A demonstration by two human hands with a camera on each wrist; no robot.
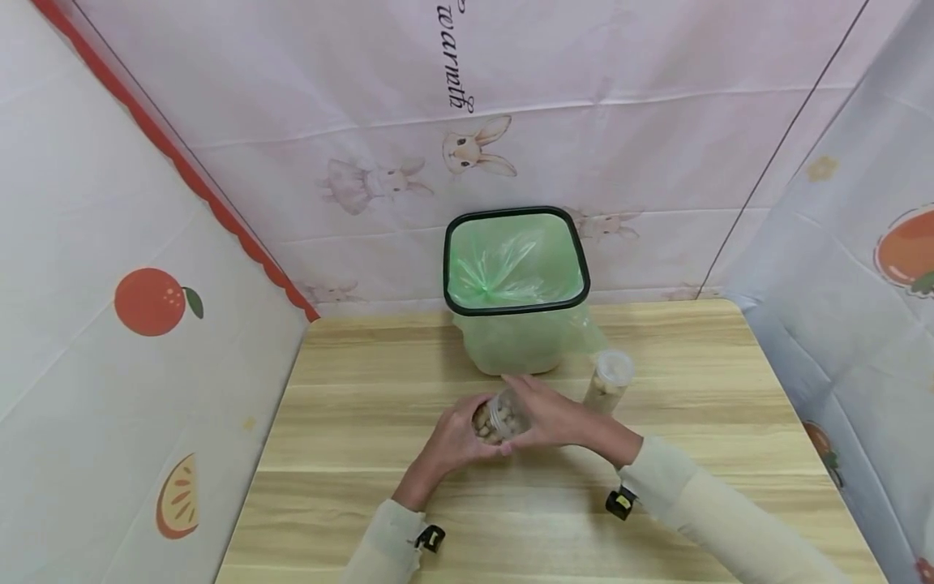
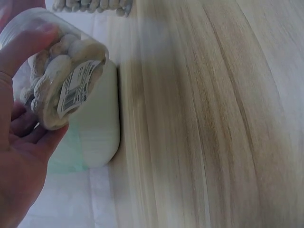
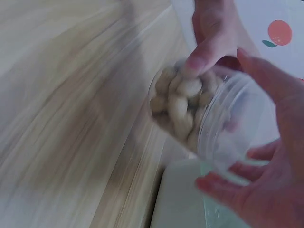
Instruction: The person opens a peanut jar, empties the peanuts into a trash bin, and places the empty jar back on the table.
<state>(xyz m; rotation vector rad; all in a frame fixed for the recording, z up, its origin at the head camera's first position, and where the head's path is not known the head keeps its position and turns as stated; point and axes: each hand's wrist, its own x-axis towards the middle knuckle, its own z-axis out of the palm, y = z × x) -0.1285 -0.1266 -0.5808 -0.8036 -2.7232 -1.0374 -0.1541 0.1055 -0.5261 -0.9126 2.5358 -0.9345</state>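
Observation:
A clear plastic jar of unshelled peanuts (image 1: 485, 423) is held tilted above the table, in front of the bin. My left hand (image 1: 457, 435) grips its body near the base, where a barcode label (image 2: 80, 88) shows in the left wrist view. At the jar's other end is a translucent lid (image 3: 244, 116), with the curved fingers of my right hand (image 1: 549, 415) around its edge. Whether the lid is loose cannot be seen. Behind my right hand stands a second peanut jar (image 1: 607, 381) with a lid on.
A pale green bin (image 1: 511, 345) with a black rim and a green plastic liner (image 1: 521, 255) stands at the back of the wooden table (image 1: 350, 405). Printed cloth hangs behind and on both sides.

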